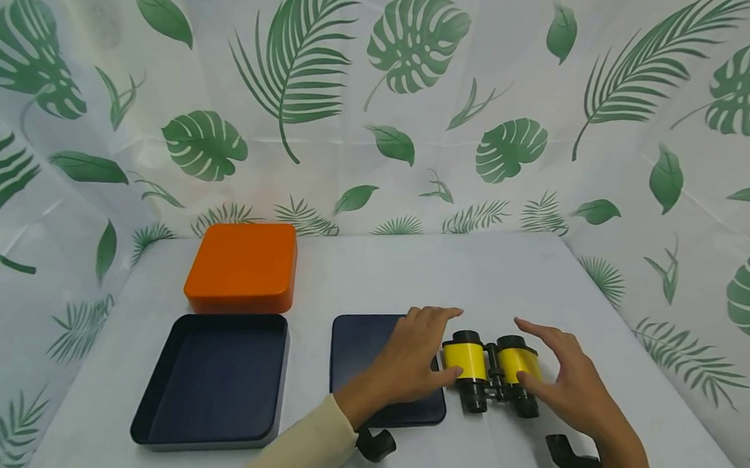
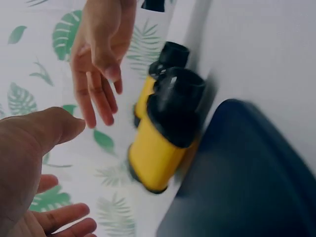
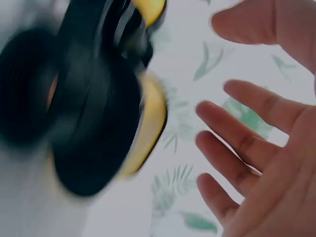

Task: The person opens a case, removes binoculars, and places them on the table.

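Left hand: the person's bare left hand (image 1: 416,356) reaches in from the left of the binoculars, thumb held well away from the fingers, gripping nothing; the left wrist view shows a gap between thumb and barrel.
Right hand: the bare right hand (image 1: 567,378) mirrors it on the other side, fingers spread and thumb apart, with space between them and the barrel in the right wrist view.
Binoculars: a pair of bright yellow and black binoculars (image 1: 494,371) lies on the table between the two hands, narrower black ends toward the person.
Flat panel: a dark navy, square panel with rounded corners (image 1: 362,353) lies just left of the binoculars, partly under the left hand and forearm as seen from above.
Wrists: cream sleeves (image 1: 313,446) cover the forearms, and a curved black fitting (image 1: 377,445) juts out by each wrist.
Tray: farther left sits a shallow, dark navy, square tray with raised walls (image 1: 214,381).
Box: a glossy orange, rounded square box (image 1: 243,262) stands just behind the tray; I can't tell if they touch.
Surroundings: the white table (image 1: 411,271) runs back to a white curtain printed with green leaves (image 1: 314,174).
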Tool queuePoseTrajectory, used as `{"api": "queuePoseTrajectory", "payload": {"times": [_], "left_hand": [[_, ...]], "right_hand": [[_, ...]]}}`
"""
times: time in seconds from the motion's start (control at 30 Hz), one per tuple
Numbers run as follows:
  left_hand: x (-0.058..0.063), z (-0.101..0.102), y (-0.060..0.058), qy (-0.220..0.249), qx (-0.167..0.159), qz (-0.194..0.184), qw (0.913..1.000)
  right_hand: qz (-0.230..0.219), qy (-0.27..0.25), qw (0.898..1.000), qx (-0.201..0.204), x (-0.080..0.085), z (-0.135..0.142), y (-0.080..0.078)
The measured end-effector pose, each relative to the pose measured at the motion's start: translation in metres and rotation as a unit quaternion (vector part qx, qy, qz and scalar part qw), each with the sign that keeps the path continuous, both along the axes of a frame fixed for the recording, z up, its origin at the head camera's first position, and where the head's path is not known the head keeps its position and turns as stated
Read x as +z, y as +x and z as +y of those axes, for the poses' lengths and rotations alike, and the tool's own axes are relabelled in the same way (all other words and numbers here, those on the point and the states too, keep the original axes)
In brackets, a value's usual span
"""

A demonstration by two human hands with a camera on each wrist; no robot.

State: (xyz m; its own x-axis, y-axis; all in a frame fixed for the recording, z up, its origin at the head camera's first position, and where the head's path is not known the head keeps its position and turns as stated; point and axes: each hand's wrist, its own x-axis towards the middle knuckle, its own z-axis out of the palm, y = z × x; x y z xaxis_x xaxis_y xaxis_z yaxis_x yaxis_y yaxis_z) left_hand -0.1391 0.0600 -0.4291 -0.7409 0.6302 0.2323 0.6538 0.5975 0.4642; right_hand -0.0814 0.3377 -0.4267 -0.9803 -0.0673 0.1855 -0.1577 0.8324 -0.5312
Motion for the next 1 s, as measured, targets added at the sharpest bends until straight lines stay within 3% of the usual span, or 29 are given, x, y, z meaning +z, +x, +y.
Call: {"api": "queuePoseTrajectory", "payload": {"times": [0.2, 0.43, 0.73, 1.0], "left_hand": [[0.016, -0.024, 0.004, -0.024, 0.019, 0.005, 0.9995], [0.023, -0.059, 0.004, -0.088, 0.06, 0.04, 0.9935], [0.03, -0.111, -0.006, -0.111, 0.125, 0.066, 0.9837], [0.031, -0.154, -0.025, -0.131, 0.161, 0.082, 0.9748]], "right_hand": [[0.048, -0.008, 0.999, 0.019, 0.011, -0.03, -0.008], [0.081, 0.026, 0.995, 0.056, 0.018, -0.067, -0.023], [0.081, 0.074, 0.99, 0.085, 0.024, -0.117, -0.049], [0.069, 0.084, 0.988, 0.113, 0.024, -0.159, -0.075]]}}
